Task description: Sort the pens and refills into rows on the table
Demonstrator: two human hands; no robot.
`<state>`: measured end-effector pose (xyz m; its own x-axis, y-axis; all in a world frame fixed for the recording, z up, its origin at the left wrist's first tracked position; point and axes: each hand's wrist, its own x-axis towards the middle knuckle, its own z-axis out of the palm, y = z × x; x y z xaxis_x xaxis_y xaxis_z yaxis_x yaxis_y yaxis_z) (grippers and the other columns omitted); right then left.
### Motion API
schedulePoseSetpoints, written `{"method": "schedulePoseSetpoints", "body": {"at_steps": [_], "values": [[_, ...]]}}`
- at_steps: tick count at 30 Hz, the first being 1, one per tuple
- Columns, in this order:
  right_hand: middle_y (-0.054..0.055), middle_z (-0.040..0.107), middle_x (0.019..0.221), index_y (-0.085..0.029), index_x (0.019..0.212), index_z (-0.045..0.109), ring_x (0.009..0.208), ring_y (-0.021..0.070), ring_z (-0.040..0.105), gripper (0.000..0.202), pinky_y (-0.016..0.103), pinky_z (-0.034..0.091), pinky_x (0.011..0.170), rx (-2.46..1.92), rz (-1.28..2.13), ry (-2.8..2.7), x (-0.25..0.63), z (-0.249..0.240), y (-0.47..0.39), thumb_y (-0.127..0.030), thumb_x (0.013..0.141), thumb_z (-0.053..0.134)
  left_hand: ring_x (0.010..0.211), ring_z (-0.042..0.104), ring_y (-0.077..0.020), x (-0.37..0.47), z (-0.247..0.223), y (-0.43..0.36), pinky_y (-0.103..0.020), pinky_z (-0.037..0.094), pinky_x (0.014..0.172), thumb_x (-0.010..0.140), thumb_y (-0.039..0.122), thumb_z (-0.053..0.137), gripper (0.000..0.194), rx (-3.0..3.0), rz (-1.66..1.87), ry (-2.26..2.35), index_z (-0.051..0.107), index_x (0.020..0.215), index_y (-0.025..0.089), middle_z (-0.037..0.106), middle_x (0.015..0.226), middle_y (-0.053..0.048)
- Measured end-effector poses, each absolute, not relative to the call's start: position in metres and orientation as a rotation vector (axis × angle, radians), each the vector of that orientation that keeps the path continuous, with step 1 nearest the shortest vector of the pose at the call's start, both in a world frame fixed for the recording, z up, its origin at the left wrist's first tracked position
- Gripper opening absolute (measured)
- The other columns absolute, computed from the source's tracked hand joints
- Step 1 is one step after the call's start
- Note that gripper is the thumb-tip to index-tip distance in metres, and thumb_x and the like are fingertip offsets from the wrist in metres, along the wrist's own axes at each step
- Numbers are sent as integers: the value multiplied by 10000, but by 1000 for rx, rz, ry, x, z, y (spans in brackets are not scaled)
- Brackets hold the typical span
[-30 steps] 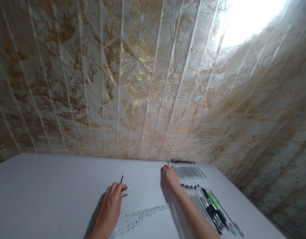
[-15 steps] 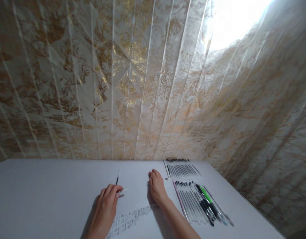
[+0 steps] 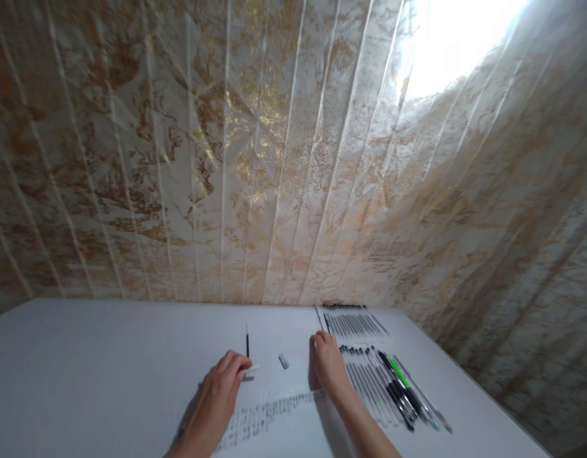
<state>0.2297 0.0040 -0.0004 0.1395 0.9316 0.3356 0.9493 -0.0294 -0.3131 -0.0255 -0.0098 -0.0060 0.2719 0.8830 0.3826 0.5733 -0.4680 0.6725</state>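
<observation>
My left hand [image 3: 217, 383] is closed around a thin, whitish pen-like stick [image 3: 252, 368], whose pale end pokes out past the fingertips; most of it is hidden. Just beyond those fingers lies a slim pen refill [image 3: 247, 341], dark on its near part and clear at its far end. A small grey-and-white block like an eraser [image 3: 283, 360] rests between the hands. Over the tabletop to the right, my right hand [image 3: 330, 361] has its fingers bent together and pointing down. Whatever may be between those fingertips is hidden.
Beside my right forearm lies a row of clear pens [image 3: 369, 388], with a green-and-black pen [image 3: 399, 372] among darker ones. Another row of thin pens [image 3: 353, 324] sits farther back. A handwritten sheet [image 3: 274, 416] lies in front. Patterned curtain [image 3: 255, 191] borders the white table [image 3: 107, 356].
My right hand has moved right, off the eraser-like block, which now shows fully, and to where a small dark piece lay. My left hand still holds the pen-like stick. The view shifted slightly.
</observation>
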Motion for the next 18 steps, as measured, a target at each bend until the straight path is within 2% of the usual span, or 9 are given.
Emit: {"method": "schedulePoseSetpoints", "body": {"at_steps": [7, 10, 13, 15, 18], "values": [[89, 670, 1048, -180, 944, 714, 971, 193, 605, 411, 244, 453, 859, -1750, 98, -1942, 210, -5, -15, 36, 816, 389, 825, 655, -194, -25, -9, -9, -329, 504, 759, 903, 192, 369, 267, 2172, 1080, 1371, 631, 927, 239, 656, 932, -35], [102, 675, 1024, -177, 925, 721, 961, 234, 589, 317, 301, 452, 842, -1806, 76, -2008, 189, 16, -11, -40, 852, 445, 787, 666, -177, -25, -9, -10, -317, 515, 745, 903, 183, 346, 296, 2151, 1132, 1398, 628, 971, 240, 638, 951, -34], [144, 692, 1007, -142, 920, 724, 1001, 303, 565, 182, 382, 442, 846, -1955, 13, -2095, 162, 38, 2, -199, 854, 564, 770, 663, -170, -24, -8, -10, -307, 523, 720, 908, 192, 340, 292, 2142, 1223, 1415, 620, 976, 239, 619, 952, -34], [169, 708, 1025, -110, 954, 724, 1038, 325, 568, 230, 411, 433, 873, -1996, 49, -2177, 141, 46, 13, -271, 824, 624, 841, 659, -184, -24, -8, -9, -312, 520, 735, 915, 217, 357, 263, 2156, 1309, 1422, 612, 971, 241, 622, 956, -34], [181, 738, 976, -100, 920, 736, 971, 301, 631, 208, 386, 460, 823, -2024, 148, -2210, 115, 46, 32, -204, 753, 672, 932, 640, -201, -25, -8, -7, -328, 500, 776, 924, 276, 394, 207, 2177, 1416, 1439, 597, 951, 251, 643, 945, -27]]}}
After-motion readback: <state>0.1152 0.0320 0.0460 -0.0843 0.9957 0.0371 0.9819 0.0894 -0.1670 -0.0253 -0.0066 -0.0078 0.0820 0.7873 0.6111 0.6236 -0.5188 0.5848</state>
